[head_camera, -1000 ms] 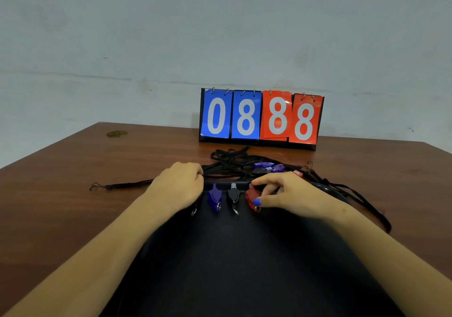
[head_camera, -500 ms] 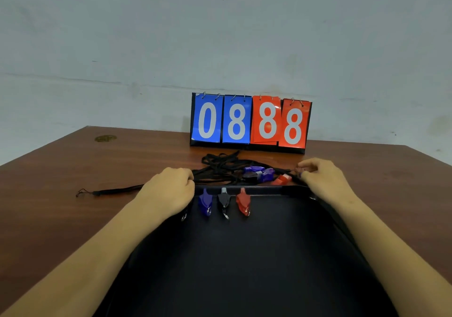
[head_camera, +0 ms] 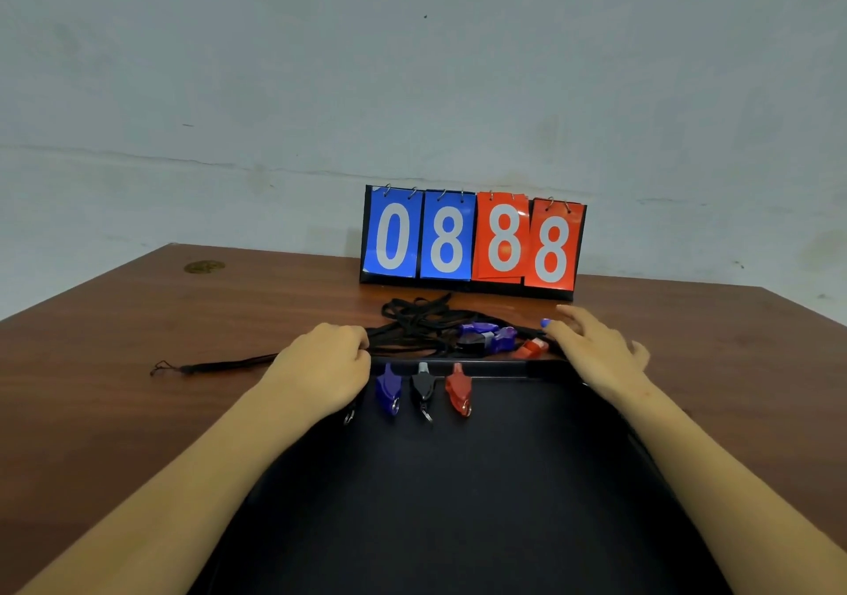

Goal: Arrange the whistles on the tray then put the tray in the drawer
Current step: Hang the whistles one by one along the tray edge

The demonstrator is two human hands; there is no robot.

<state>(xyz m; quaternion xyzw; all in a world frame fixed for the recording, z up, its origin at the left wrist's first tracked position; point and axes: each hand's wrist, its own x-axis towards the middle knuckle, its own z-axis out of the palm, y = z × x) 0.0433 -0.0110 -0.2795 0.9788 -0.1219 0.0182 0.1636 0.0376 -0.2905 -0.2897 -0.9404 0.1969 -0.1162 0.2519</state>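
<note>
Head view: brown wooden table (head_camera: 137, 342) against a pale grey wall (head_camera: 412, 67); black flat tray (head_camera: 504, 480) nearest the camera.

A flip scoreboard with blue and red cards (head_camera: 472, 241) reading 0888 stands at the table's far edge. Three whistles lie in a row along the tray's far rim: purple plastic whistle (head_camera: 388, 388), black plastic whistle (head_camera: 422, 388), red plastic whistle (head_camera: 457, 390). Beyond the rim, a tangle of black lanyards (head_camera: 412, 324) holds two more purple whistles (head_camera: 490, 335) and a loose red whistle (head_camera: 531, 349). Left hand (head_camera: 321, 365) is curled at the tray's far-left corner; what it grips cannot be told. Right hand (head_camera: 591, 347) lies relaxed, fingers extended over the far-right corner near the loose red whistle.
</note>
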